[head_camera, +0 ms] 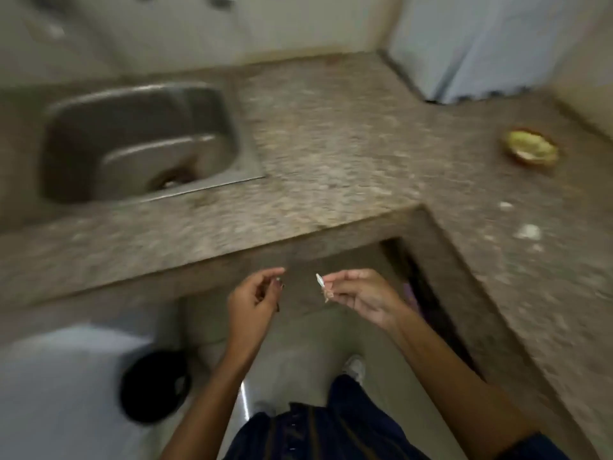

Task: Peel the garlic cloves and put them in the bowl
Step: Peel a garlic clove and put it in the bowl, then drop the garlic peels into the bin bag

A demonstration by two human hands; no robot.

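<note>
Bowl (530, 150) sitting near the right edge of the granite counter (331, 144), holding yellowish contents, too blurred to identify. Right hand (361, 297) pinching a garlic clove (322, 287) in front of the counter edge, long axis roughly upright, pale tip pointing up. Left hand (255, 297) hanging loosely curled, holding nothing. Steel sink (139, 141) sitting at counter's left. White scraps (527, 231) lying near the counter's right edge.

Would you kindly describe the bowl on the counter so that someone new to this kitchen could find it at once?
Start at the steel sink set in the speckled stone counter, then follow the counter to the right, round its corner. The bowl sits alone there near the wall: small, round, brownish, with yellowish contents. The only things near it are a few pale scraps lying flat on the counter closer to the person.
</note>
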